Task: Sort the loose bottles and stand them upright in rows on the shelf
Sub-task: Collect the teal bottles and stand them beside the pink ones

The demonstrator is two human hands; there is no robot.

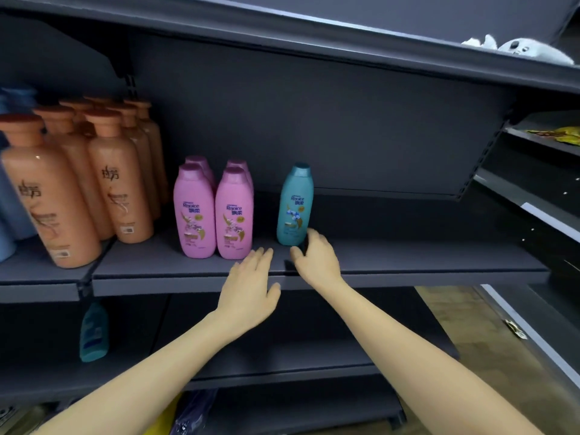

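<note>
Head view: the shelf (408, 262) runs beneath both hands. Orange bottles (119, 183) stand well left of the fingers, pink bottles (213, 211) nearer. The teal bottle (295, 202) stands upright, its base touching the right hand's (315, 259) curled fingers (310, 235); whether they pinch it, I cannot tell. The left hand's (251, 284) fingers are spread and empty. The teal row looks just begun, so the next move calls for letting go cleanly and fetching another.
</note>
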